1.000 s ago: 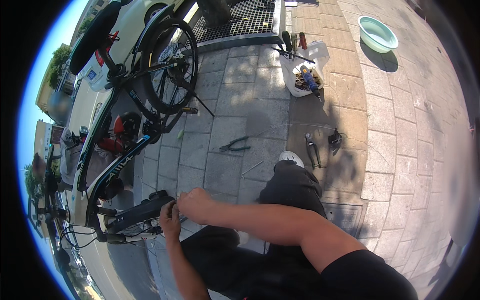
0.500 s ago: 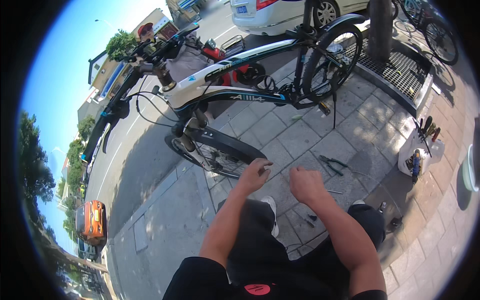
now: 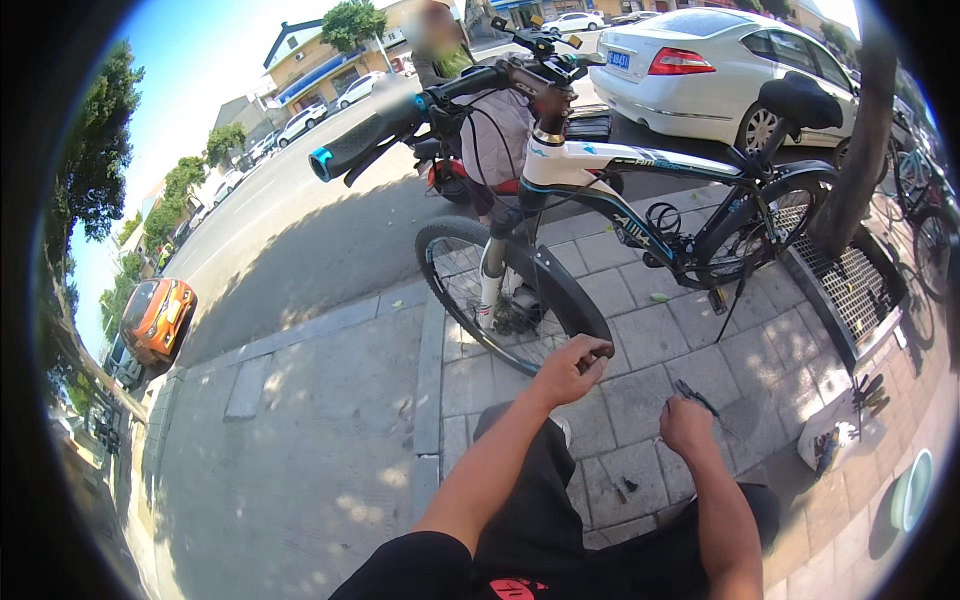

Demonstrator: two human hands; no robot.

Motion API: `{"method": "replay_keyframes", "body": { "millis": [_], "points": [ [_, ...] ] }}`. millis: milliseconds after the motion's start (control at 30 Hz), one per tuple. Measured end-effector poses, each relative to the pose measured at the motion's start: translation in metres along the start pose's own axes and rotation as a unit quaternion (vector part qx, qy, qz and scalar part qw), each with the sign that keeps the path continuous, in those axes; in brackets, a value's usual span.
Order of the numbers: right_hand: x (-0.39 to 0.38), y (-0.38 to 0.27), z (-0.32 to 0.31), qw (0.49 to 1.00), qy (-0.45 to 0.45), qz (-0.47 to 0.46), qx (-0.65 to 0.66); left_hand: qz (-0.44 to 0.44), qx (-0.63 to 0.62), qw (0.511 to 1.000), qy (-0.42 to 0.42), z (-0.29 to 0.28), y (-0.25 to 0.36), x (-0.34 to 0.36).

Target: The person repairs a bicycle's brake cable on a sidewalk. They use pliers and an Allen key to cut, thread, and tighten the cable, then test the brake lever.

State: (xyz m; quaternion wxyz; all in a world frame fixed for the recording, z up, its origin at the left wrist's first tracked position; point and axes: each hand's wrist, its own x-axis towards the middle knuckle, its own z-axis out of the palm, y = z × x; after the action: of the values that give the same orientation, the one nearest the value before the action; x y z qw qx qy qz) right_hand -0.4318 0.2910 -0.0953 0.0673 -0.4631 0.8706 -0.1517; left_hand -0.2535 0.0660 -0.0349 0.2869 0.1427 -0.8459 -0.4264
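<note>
My left hand [image 3: 573, 372] is closed in a pinch beside the rear end of the front mudguard [image 3: 572, 300] of a white, black and blue bicycle [image 3: 640, 215]. Whatever is between its fingertips, if anything, is too small to tell. To its right, my right hand [image 3: 687, 426] forms a fist over the paving, its fingers mostly hidden from above. Just beyond that fist lie dark-handled pliers [image 3: 698, 397]. Small dark parts [image 3: 627, 487] rest on the slabs between my knees.
A white container [image 3: 826, 428] with tools stands at the right, near a pale green basin [image 3: 912, 490]. A tree trunk [image 3: 858, 150] rises from a grated pit [image 3: 850, 290]. Beyond the bicycle are a person [image 3: 440, 50] beside a red vehicle and a parked white car [image 3: 725, 75].
My view has swung, so the bicycle's handlebar shows more fully. My left hand's fingers have drawn together, and my hands sit slightly farther apart.
</note>
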Motion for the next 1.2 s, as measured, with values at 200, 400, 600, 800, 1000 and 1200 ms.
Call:
{"method": "replay_keyframes", "body": {
  "millis": [200, 400, 600, 800, 1000, 1200],
  "points": [
    [-0.003, -0.008, 0.008, 0.999, -0.044, 0.025, -0.013, 0.001, -0.044, 0.997, 0.066, -0.037, -0.011, -0.023],
    [-0.007, -0.018, 0.005, 0.997, -0.067, 0.046, -0.019, -0.136, -0.177, 0.974, -0.029, -0.068, -0.007, -0.044],
    [0.004, -0.014, 0.027, 0.998, -0.051, 0.021, -0.012, -0.157, -0.285, 0.944, -0.058, -0.094, -0.010, -0.052],
    [0.006, -0.017, 0.033, 0.998, -0.054, -0.013, -0.018, -0.167, -0.307, 0.937, 0.021, -0.103, -0.013, -0.056],
    [0.015, -0.015, 0.029, 0.999, -0.046, -0.018, -0.011, -0.155, -0.303, 0.925, 0.169, -0.089, -0.025, -0.036],
    [0.012, -0.020, 0.018, 0.999, -0.040, -0.033, -0.004, -0.140, -0.309, 0.919, 0.202, -0.080, -0.022, -0.024]
  ]
}}
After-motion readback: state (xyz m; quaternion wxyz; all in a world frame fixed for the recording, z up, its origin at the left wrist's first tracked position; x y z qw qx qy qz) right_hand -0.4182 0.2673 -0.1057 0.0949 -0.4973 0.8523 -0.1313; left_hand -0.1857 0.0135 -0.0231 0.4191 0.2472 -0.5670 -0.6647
